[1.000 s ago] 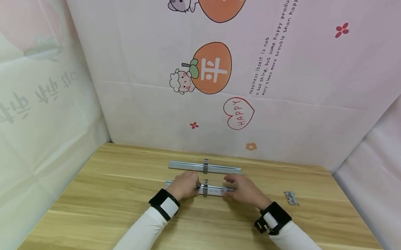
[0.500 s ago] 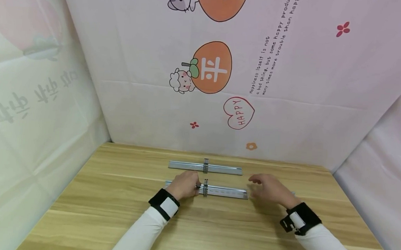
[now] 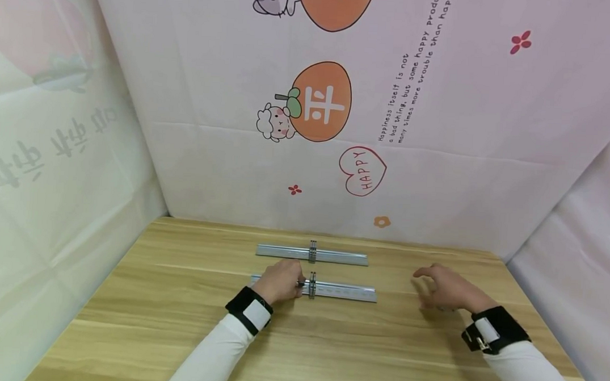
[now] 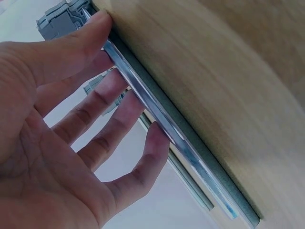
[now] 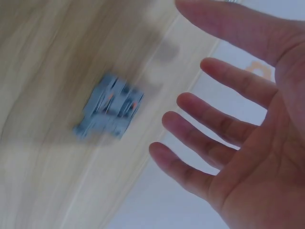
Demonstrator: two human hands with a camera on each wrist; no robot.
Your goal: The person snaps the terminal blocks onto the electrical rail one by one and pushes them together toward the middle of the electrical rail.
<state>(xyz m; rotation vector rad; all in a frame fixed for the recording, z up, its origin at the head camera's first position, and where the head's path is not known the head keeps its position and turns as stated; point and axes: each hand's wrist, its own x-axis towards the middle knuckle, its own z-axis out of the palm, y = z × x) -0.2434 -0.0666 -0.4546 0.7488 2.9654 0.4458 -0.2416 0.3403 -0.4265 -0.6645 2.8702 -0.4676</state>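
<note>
My left hand (image 3: 280, 281) holds the near metal DIN rail (image 3: 346, 292) by its left part, thumb on one side and fingertips along the other. Grey terminal blocks (image 3: 313, 285) sit clipped across this rail, just right of the thumb; the left wrist view shows the blocks (image 4: 62, 20) beyond the thumb tip. Over the table's right side hovers my right hand (image 3: 449, 288), fingers apart and nothing in them. Below it, a loose grey terminal block (image 5: 112, 107) lies flat on the wood, slightly blurred. In the head view the hand hides most of that block.
A second DIN rail (image 3: 284, 251) lies parallel behind the first, with terminal blocks (image 3: 312, 251) at its middle. The wooden table (image 3: 298, 349) ends at a printed cloth wall (image 3: 223, 181) at the back. More cloth hangs at both sides.
My right hand has left the right part of the near rail and moved rightward, over the loose terminal block. The left hand has stayed on the rail.
</note>
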